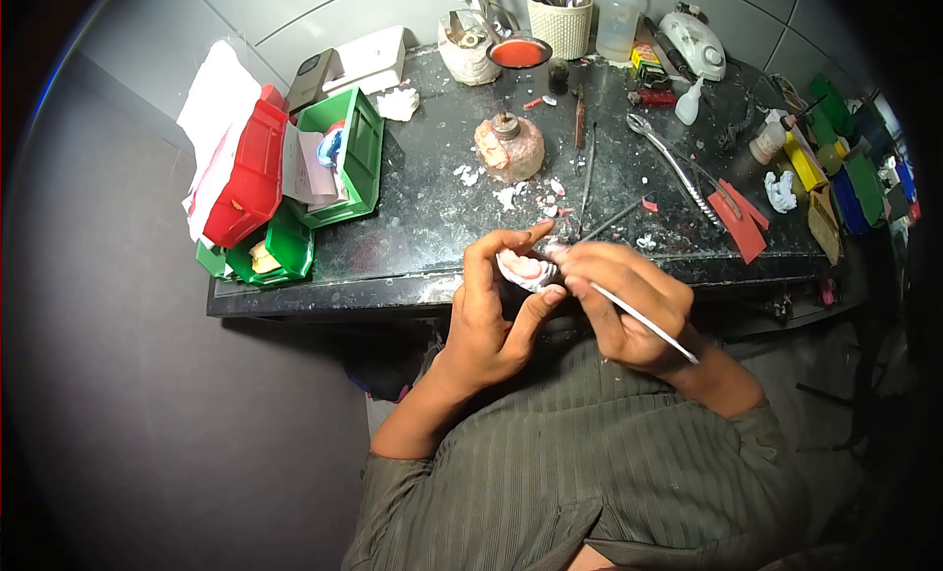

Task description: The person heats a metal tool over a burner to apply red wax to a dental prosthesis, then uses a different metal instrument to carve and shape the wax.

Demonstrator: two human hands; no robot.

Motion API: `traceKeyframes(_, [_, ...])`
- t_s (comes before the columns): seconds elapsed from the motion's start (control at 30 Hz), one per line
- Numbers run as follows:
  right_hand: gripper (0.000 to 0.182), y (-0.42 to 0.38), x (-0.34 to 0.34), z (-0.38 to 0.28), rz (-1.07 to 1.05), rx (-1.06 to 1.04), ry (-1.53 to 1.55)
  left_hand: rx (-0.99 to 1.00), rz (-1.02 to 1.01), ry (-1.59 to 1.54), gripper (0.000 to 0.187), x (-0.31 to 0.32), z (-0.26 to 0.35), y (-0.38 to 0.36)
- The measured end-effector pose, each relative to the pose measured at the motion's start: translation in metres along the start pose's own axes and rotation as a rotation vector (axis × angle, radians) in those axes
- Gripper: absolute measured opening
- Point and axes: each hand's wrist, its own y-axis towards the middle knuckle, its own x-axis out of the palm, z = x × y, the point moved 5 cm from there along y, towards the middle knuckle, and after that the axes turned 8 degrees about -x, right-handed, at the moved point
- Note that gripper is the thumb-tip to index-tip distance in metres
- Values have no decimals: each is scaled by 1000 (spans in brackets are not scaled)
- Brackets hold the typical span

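Observation:
My left hand (489,311) is closed around a small white dental cast (530,281), with thumb and fingers on its edges. Pink wax (523,266) covers part of the cast's upper side. In my right hand (629,301) is a thin metal wax carver (648,326), gripped like a pen with its shaft slanting down to the right. The right fingertips are close against the cast's right side, and they hide the carver's working tip. Both hands are just in front of the black bench's front edge (393,294).
Beyond my hands stands a wax-smeared spirit lamp (509,149) among white and pink scraps. Red and green bins (365,159) are on the left. To the right lie pliers (678,168), pink wax sheets (739,227) and another white cast (780,191). A holder of tools (561,26) is at the back.

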Motion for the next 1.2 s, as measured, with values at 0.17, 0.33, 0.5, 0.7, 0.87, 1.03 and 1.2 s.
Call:
traceKeyframes(0.17, [11, -7, -5, 26, 153, 151, -8, -177, -68, -219, 67, 0, 4, 7])
traceKeyframes(0.33, [14, -10, -14, 36, 126, 458, 115, -210, -125, -399, 69, 0, 5, 8])
traceKeyframes(0.5, [10, 5, -18, 29, 93, 134, -48, -327, -129, -467, 70, -6, 4, 6])
traceKeyframes(0.7, [14, 5, -18, 19, 52, 195, 70, -280, -223, -402, 63, -7, 10, 5])
traceKeyframes(0.87, [14, 6, -16, 12, 26, 140, 196, -298, -208, -429, 47, -8, 9, 2])
traceKeyframes(1.03, [16, 15, -15, 3, -40, 25, 291, -352, -309, -632, 38, -7, 13, 2])
traceKeyframes(1.2, [13, 18, -14, 0, -71, 34, 284, -279, -380, -433, 34, -12, 21, 7])
